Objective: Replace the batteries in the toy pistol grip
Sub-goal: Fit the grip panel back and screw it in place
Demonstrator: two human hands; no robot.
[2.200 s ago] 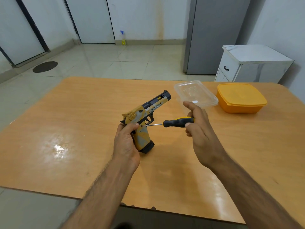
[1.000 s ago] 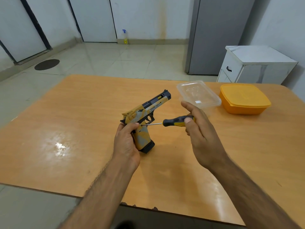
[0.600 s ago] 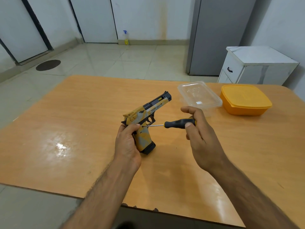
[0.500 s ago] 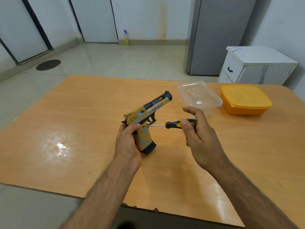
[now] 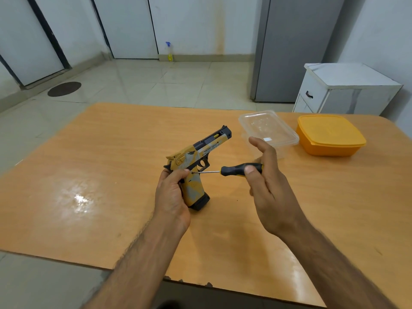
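Observation:
A yellow, grey and black toy pistol (image 5: 198,159) stands with its grip base on the wooden table (image 5: 89,166), barrel pointing up and to the right. My left hand (image 5: 171,195) grips the pistol's grip from the left. My right hand (image 5: 267,181) pinches the black and yellow handle of a small screwdriver (image 5: 234,170) between thumb and fingers. The screwdriver lies level, and its thin metal tip touches the upper side of the grip just below the trigger guard. No batteries are visible.
A clear plastic container (image 5: 267,128) sits behind my right hand, with an orange lidded box (image 5: 330,134) to its right. A white cabinet (image 5: 347,90) and a grey fridge (image 5: 294,47) stand beyond the table. The table's near edge (image 5: 200,282) is chipped.
My right hand's fingers have shifted around the screwdriver handle, rolling it. The tip stays against the pistol grip. My left hand and the pistol have hardly moved.

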